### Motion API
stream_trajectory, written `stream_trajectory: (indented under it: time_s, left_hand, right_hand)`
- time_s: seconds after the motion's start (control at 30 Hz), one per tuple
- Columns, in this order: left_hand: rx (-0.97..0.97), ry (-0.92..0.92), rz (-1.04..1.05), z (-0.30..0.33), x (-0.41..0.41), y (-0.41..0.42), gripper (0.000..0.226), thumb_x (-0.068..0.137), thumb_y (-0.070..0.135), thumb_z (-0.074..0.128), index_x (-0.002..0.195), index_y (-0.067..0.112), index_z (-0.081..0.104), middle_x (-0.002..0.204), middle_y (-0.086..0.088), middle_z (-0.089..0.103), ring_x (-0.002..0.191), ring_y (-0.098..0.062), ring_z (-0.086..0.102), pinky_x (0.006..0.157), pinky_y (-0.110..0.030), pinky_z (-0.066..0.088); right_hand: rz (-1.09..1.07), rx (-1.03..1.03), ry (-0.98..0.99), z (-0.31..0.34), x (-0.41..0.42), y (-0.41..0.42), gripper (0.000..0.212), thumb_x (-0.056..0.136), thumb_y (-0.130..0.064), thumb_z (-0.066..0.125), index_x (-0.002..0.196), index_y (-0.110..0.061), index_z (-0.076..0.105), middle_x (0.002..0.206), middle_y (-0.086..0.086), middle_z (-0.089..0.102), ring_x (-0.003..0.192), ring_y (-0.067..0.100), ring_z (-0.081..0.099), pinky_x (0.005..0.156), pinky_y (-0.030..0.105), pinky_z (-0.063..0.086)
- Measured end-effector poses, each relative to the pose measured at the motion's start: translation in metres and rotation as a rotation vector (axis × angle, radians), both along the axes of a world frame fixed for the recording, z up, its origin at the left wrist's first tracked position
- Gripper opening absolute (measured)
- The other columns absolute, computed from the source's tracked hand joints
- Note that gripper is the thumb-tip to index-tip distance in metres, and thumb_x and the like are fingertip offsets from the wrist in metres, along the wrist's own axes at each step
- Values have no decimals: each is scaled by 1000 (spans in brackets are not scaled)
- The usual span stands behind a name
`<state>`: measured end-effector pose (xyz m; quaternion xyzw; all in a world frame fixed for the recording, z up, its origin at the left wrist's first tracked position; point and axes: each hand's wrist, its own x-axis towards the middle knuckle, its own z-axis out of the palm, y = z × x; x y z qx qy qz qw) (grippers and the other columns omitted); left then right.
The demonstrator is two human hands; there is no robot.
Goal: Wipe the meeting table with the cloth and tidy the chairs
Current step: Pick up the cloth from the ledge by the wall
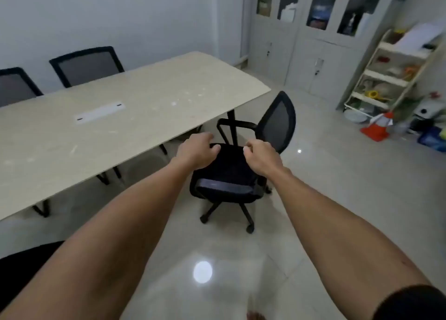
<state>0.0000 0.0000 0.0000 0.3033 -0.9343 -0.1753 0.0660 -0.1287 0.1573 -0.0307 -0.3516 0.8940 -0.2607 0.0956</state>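
Both arms stretched toward swivel chair (241, 172) beside table (115, 117) corner; left hand (196, 152) loosely curled, right hand (261, 156) curled tighter; grip on anything unclear.

My forearms are bare from wrist to elbow. A dark, black-looking short sleeve (415, 302) covers my right upper arm. My left hand (196, 152) and right hand (261, 158) wear no gloves.

no legible text or labels anywhere
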Motion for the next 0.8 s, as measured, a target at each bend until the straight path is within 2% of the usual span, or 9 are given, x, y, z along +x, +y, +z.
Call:
stream_trajectory:
  time_s: [0.1,0.23,0.27,0.33,0.4,0.5,0.67,0.8]
  left_hand:
    - [-18,-7,-164,-4,-23,33,40,99,46,52,125,18,64,122,-6,70,111,-32,65,82,-40,51]
    - [15,-18,-405,-8,-59,103,33,98,44,51,108,15,64,105,-7,71,97,-32,67,75,-41,55]
    - [29,-30,-446,-9,-66,120,37,98,45,52,114,14,65,110,-9,72,102,-33,67,81,-43,56]
    - [65,-50,-517,-10,-81,159,49,99,47,53,138,18,59,132,-7,68,119,-31,64,97,-45,52]
    - [98,-61,-595,-11,-93,197,55,100,48,53,148,22,53,143,-3,62,128,-28,61,104,-42,48]
    - [97,-89,-756,-15,-111,266,54,99,49,55,147,24,54,144,-2,63,128,-26,60,108,-40,49]
    - [67,-76,-1017,-14,-117,390,50,101,45,56,145,23,56,142,-2,63,132,-26,56,107,-39,47]
    - [39,-86,-1215,-15,-106,489,48,102,45,54,144,22,57,142,-4,62,129,-27,57,106,-42,49]
  right_hand:
    - [-163,-5,9,-6,-2,49,28,104,-32,42,106,-17,65,102,5,69,91,30,63,84,47,56]
    - [-393,27,6,-12,0,139,26,104,-31,44,106,-16,65,107,8,70,93,33,63,78,40,52]
    - [-434,22,3,-12,3,158,26,104,-31,45,107,-16,65,107,8,70,92,34,64,79,40,53]
    - [-537,15,-8,-16,5,202,27,104,-32,45,110,-16,66,108,6,71,91,32,64,78,38,51]
    - [-638,26,-10,-17,13,245,27,105,-32,46,114,-18,67,111,6,71,95,34,64,77,36,46]
    - [-794,22,-11,-20,26,319,28,106,-33,44,114,-19,66,110,7,72,95,33,65,79,38,51]
    - [-1028,34,-16,-21,68,436,25,106,-33,43,104,-18,63,105,9,69,88,30,57,75,36,43]
    - [-1213,23,-11,-23,113,526,29,105,-33,44,105,-15,67,108,14,71,99,37,65,84,41,53]
